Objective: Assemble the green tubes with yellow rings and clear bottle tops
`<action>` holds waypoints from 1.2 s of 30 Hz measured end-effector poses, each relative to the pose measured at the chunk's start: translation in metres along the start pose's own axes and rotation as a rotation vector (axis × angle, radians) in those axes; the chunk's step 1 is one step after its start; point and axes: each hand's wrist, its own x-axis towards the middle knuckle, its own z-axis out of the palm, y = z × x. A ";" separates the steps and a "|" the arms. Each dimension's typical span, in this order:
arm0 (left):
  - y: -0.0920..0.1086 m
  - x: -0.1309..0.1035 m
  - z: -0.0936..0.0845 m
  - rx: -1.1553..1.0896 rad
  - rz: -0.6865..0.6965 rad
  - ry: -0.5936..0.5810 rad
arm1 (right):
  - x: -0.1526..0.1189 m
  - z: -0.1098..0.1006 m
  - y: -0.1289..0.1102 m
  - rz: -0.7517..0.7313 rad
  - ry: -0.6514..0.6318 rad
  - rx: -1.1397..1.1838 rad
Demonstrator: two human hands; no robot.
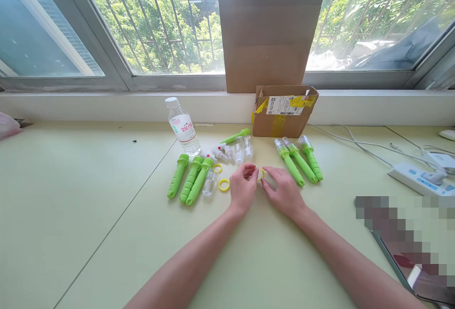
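My left hand (243, 186) is closed around a small clear piece, mostly hidden by its fingers. Close by on the right, my right hand (283, 189) pinches a yellow ring (261, 174) between thumb and forefinger. Left of my hands lie another yellow ring (223, 185), a clear ribbed cap (209, 182) and three green handles (195, 179). Just beyond my hands are clear caps (239, 152), small white pieces (221, 153) and a green handle (236, 136). To the right, three green handles (294, 161) have clear caps on their ends.
A water bottle (184, 128) stands behind the left handles. An open cardboard box (280, 122) is at the back by the window. A power strip (419, 178) with cables and a phone (398, 261) lie at the right on the table (88, 195).
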 end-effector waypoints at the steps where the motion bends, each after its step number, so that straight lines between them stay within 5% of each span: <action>1: 0.000 0.000 -0.001 -0.009 -0.024 0.013 | 0.000 0.000 -0.001 -0.007 0.002 -0.003; 10: 0.004 0.000 -0.001 -0.048 -0.100 0.000 | 0.000 0.000 0.000 -0.054 0.013 0.005; 27: -0.003 0.001 -0.001 0.083 -0.039 -0.056 | -0.002 -0.001 0.000 -0.068 0.107 0.043; 36: -0.002 0.002 -0.002 0.078 -0.016 0.038 | -0.001 -0.001 -0.003 -0.096 0.111 0.087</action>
